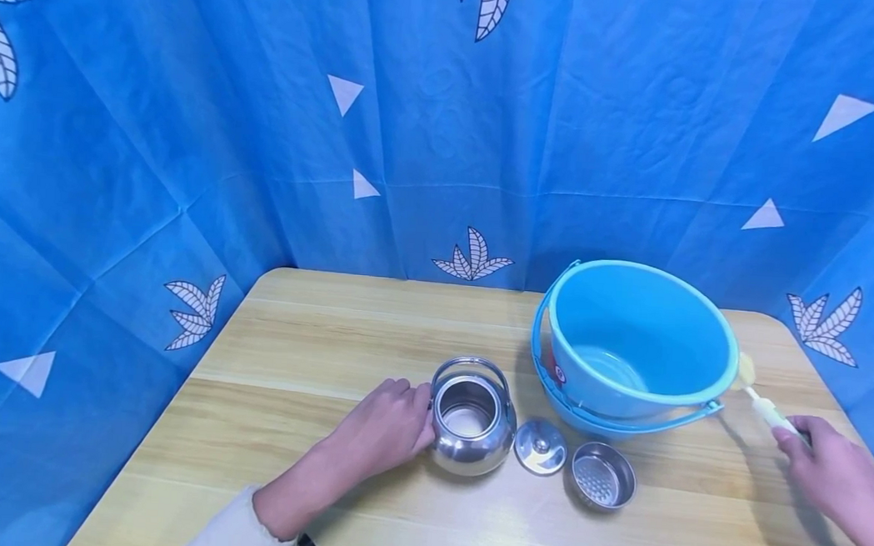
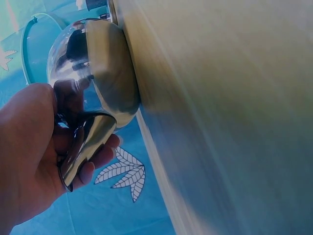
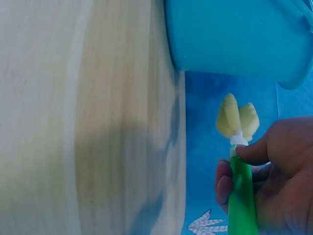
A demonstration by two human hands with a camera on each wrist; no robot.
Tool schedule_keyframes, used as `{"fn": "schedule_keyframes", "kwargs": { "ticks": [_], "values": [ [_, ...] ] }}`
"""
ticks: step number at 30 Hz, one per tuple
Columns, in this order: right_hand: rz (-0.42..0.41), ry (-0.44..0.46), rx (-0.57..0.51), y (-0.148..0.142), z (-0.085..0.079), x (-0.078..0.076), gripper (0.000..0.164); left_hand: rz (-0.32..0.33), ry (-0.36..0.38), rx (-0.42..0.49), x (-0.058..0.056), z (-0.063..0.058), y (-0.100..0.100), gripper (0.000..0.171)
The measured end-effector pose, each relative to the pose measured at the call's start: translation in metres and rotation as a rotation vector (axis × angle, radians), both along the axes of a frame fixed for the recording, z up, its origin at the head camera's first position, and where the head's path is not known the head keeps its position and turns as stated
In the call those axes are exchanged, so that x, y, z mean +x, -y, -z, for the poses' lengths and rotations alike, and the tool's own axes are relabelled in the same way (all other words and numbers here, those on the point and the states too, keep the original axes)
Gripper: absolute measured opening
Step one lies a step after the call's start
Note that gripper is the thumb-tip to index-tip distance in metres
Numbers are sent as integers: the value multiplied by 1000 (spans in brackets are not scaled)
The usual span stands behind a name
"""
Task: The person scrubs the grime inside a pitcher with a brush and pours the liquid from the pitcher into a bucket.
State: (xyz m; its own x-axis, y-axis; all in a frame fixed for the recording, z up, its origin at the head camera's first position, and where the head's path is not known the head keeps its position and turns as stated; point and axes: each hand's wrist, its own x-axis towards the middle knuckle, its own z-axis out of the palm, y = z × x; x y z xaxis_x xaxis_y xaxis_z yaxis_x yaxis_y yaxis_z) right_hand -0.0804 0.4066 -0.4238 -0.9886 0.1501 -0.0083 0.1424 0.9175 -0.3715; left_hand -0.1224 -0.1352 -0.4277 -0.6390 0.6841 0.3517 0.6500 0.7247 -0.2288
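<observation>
A steel teapot (image 1: 471, 452) stands upright on the table, its top uncovered and its hoop handle raised. My left hand (image 1: 386, 427) grips it by the spout (image 2: 92, 144), with fingers wrapped around the spout in the left wrist view. On the right, my right hand (image 1: 838, 469) holds a sponge brush (image 3: 241, 191) by its green handle. The pale yellow sponge head (image 3: 228, 117) points away from me, above the table and close to the bucket's right side. Beside the teapot lies its round steel lid (image 1: 541, 446), and right of that sits a perforated strainer cup (image 1: 601, 477).
A large light-blue bucket (image 1: 644, 319) stands at the back right, tilted toward me in view, with its handle (image 1: 653, 426) hanging down in front. Blue patterned curtain (image 1: 431, 122) surrounds the wooden table (image 1: 313, 332) at the back and sides.
</observation>
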Motion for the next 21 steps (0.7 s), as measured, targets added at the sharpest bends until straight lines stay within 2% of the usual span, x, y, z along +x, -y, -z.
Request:
{"fn": "schedule_keyframes", "kwargs": {
  "ticks": [12, 21],
  "values": [
    [48, -155, -17, 4, -12, 2, 39, 10, -9, 12, -1, 1, 0, 27],
    [80, -181, -25, 3, -19, 2, 39, 1, -3, 1, 0, 0, -1, 28]
  ]
}}
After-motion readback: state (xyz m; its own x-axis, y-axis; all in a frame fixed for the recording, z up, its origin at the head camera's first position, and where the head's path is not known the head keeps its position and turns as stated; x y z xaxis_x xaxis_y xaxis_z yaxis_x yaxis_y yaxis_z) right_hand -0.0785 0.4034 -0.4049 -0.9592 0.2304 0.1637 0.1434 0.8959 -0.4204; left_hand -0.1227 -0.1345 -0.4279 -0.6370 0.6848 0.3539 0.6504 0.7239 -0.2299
